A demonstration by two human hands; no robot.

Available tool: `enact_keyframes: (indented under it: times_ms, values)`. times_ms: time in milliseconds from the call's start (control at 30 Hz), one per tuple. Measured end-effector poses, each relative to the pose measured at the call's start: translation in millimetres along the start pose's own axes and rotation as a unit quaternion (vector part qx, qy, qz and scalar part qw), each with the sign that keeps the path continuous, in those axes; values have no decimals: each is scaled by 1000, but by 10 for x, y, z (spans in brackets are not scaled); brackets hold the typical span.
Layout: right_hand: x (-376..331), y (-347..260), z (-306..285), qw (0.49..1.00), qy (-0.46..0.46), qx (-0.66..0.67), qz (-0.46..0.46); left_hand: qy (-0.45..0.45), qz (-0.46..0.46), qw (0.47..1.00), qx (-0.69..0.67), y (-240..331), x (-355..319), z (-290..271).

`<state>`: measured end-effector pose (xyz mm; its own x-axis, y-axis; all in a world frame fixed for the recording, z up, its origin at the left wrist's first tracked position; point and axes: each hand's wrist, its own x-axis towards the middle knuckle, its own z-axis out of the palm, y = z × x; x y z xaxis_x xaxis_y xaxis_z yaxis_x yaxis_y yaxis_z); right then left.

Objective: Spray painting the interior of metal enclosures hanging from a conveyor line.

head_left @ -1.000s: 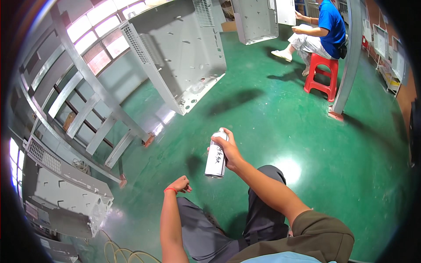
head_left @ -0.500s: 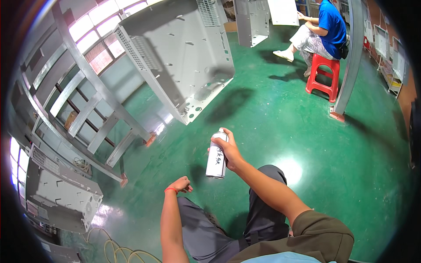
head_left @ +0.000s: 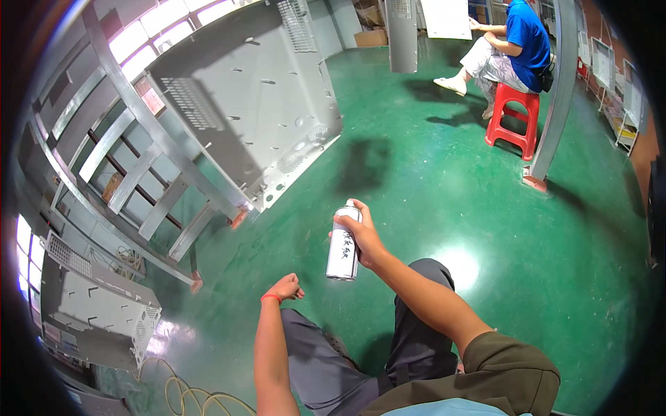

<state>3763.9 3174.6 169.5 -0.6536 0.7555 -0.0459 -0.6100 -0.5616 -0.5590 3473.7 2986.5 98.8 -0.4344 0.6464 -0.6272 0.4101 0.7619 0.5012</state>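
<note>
Green glossy floor [head_left: 444, 194] carried grey metal panels [head_left: 243, 104] far left; right hand [head_left: 362, 239] fingers clamped a white spray can [head_left: 343, 251], left hand [head_left: 284, 286] fisted.

I'm standing in a factory workshop, glossy green floor [head_left: 430, 180] spreading underfoot, grey sheet-metal cabinet shell [head_left: 243, 97] hanging off a metal rack [head_left: 132, 159] beside it, another person sitting on a red plastic stool [head_left: 512, 121] well beyond the shell.

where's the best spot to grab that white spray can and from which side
Take the spray can around its straight cylindrical body, from the right side, as the right hand does now. The can stands upright with its nozzle on top, so a mid-body grip leaves a finger free for the nozzle.
</note>
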Motion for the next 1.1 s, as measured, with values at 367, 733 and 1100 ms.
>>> enact_keyframes:
  times_ms: [367, 733, 1100]
  values:
    - [131, -296, -209, 1000, -1, -11, 1, 21, -8, 1000, -5, 500, 29, 171]
    - [265, -532, -358, 1000, -2, -17, 3, 36, 21, 999, -17, 782, 163, 259]
    - [545, -801, -47, 935, -62, -229, -263, 61, 100, 993, -30, 802, 483, 216]
